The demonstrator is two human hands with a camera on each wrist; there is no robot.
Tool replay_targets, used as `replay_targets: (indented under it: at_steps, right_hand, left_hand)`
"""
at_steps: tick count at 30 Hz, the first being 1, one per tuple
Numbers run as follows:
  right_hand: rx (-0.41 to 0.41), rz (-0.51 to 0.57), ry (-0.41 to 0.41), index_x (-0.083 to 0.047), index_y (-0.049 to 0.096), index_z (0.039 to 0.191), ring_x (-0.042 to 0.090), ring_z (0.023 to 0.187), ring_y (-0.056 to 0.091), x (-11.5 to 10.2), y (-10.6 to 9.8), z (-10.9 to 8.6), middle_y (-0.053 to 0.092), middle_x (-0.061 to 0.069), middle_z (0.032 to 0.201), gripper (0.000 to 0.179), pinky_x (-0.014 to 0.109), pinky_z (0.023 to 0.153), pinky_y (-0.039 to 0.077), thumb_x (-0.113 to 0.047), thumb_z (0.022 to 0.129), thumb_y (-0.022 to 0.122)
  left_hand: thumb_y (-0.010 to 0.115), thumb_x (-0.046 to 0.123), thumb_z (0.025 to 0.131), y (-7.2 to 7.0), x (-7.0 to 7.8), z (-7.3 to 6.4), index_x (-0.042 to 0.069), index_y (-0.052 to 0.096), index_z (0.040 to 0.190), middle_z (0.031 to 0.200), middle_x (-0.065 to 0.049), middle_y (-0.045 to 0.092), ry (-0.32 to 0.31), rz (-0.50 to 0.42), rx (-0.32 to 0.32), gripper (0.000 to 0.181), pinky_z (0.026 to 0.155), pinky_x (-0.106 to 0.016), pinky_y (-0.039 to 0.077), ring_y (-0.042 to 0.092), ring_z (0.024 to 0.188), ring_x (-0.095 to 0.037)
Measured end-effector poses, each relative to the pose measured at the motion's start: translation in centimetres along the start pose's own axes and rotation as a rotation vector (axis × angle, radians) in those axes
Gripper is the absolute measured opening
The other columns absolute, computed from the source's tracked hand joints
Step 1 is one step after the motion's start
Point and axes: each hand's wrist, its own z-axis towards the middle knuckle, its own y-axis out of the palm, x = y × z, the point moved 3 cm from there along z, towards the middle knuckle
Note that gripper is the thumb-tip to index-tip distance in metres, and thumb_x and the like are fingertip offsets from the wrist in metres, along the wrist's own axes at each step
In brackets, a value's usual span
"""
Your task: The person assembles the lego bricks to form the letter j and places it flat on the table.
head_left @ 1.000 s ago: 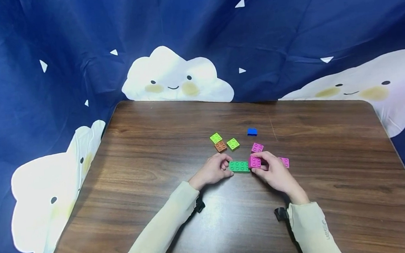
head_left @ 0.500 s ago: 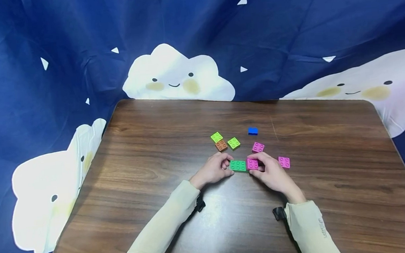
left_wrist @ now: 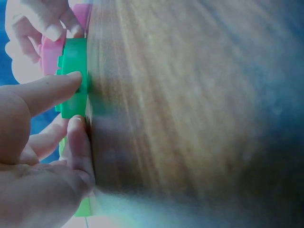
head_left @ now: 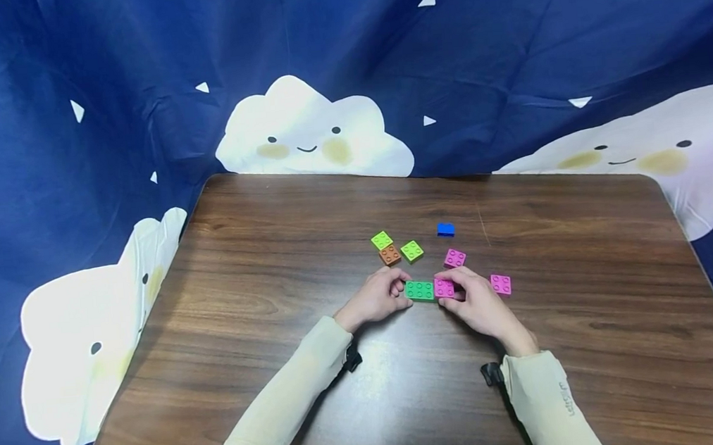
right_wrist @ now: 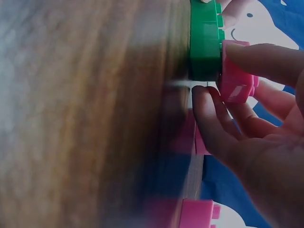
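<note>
A long green building brick lies on the table, studs up. My left hand holds its left end; in the left wrist view the thumb presses the near side of the green brick. Between the thumb and fingers of my right hand is a small square pink brick. The right wrist view has this pink brick on the studs at the green brick's right end, jutting slightly past it. Whether it is fully pressed down I cannot tell.
Two more pink bricks lie near my right hand: one behind it, one to its right. Further back are a blue brick, two lime bricks, one alone, and an orange-brown brick. A patterned blue curtain hangs behind the table.
My right hand has moved slightly left, bringing the pink brick over the green brick's right end. Over the last half second both hands have barely moved.
</note>
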Motion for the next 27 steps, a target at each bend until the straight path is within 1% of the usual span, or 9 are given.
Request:
replay_targets:
  at_steps: [5, 11, 15, 18, 21, 23, 25, 27]
  right_hand:
    - [0.007, -0.010, -0.028, 0.000, 0.064, 0.122, 0.029, 0.108, 0.060, 0.01, -0.02, 0.16, 0.064, 0.015, 0.116, 0.041, 0.043, 0.088, 0.049, -0.006, 0.082, 0.072]
    - [0.003, 0.010, -0.023, 0.001, 0.064, 0.123, 0.033, 0.112, 0.059, 0.27, -0.11, 0.12, 0.064, 0.017, 0.118, 0.043, 0.046, 0.091, 0.047, -0.006, 0.081, 0.073]
    - [0.016, 0.020, -0.032, 0.002, 0.064, 0.123, 0.036, 0.112, 0.058, 0.32, -0.09, 0.13, 0.064, 0.019, 0.118, 0.044, 0.050, 0.094, 0.046, -0.004, 0.080, 0.073]
    - [0.028, 0.015, -0.033, 0.002, 0.064, 0.122, 0.035, 0.110, 0.059, 0.34, -0.06, 0.10, 0.064, 0.019, 0.117, 0.044, 0.048, 0.092, 0.048, -0.003, 0.080, 0.074]
    - [0.029, -0.002, -0.027, 0.001, 0.065, 0.121, 0.031, 0.106, 0.060, 0.35, 0.00, 0.11, 0.065, 0.017, 0.116, 0.043, 0.040, 0.086, 0.050, -0.004, 0.080, 0.074]
    - [0.021, -0.010, -0.017, 0.000, 0.065, 0.121, 0.029, 0.104, 0.061, 0.27, 0.02, 0.14, 0.064, 0.016, 0.115, 0.042, 0.037, 0.083, 0.051, -0.005, 0.080, 0.074]
    - [0.009, -0.016, -0.005, 0.000, 0.064, 0.121, 0.028, 0.103, 0.061, 0.19, 0.04, 0.17, 0.064, 0.016, 0.116, 0.042, 0.037, 0.083, 0.050, -0.006, 0.080, 0.074]
    - [-0.001, -0.023, 0.004, -0.001, 0.063, 0.121, 0.028, 0.103, 0.060, 0.04, 0.04, 0.16, 0.063, 0.015, 0.116, 0.042, 0.040, 0.085, 0.049, -0.006, 0.081, 0.073]
  left_hand:
    - [0.078, 0.012, 0.078, -0.04, 0.06, -0.07, 0.007, 0.065, 0.107, 0.086, -0.002, 0.056, 0.002, 0.005, 0.000, 0.033, 0.074, -0.020, 0.039, 0.048, 0.080, -0.010]
    - [0.077, 0.013, 0.078, 0.00, 0.13, -0.04, 0.007, 0.065, 0.107, 0.085, -0.002, 0.055, -0.001, -0.003, 0.000, 0.033, 0.074, -0.020, 0.039, 0.047, 0.080, -0.010]
    - [0.077, 0.019, 0.079, 0.05, 0.10, -0.03, 0.008, 0.064, 0.109, 0.086, -0.001, 0.055, -0.008, 0.018, -0.001, 0.034, 0.074, -0.021, 0.038, 0.046, 0.080, -0.009]
    - [0.076, 0.023, 0.080, 0.09, 0.14, -0.06, 0.009, 0.064, 0.110, 0.087, -0.001, 0.056, -0.008, 0.029, -0.002, 0.035, 0.073, -0.021, 0.038, 0.045, 0.080, -0.009]
    - [0.075, 0.023, 0.081, 0.10, 0.21, -0.10, 0.009, 0.064, 0.109, 0.087, -0.002, 0.057, -0.007, 0.023, 0.000, 0.033, 0.072, -0.021, 0.038, 0.046, 0.080, -0.009]
    - [0.075, 0.022, 0.082, 0.12, 0.23, -0.09, 0.009, 0.064, 0.109, 0.088, -0.003, 0.056, -0.011, 0.015, -0.001, 0.033, 0.072, -0.021, 0.038, 0.045, 0.080, -0.009]
    - [0.075, 0.022, 0.082, 0.13, 0.25, -0.09, 0.009, 0.064, 0.109, 0.088, -0.004, 0.057, -0.012, 0.009, 0.002, 0.032, 0.072, -0.021, 0.038, 0.045, 0.079, -0.010]
    - [0.075, 0.022, 0.082, 0.13, 0.27, -0.08, 0.009, 0.064, 0.109, 0.088, -0.004, 0.057, -0.012, 0.007, 0.004, 0.032, 0.072, -0.021, 0.038, 0.045, 0.079, -0.010]
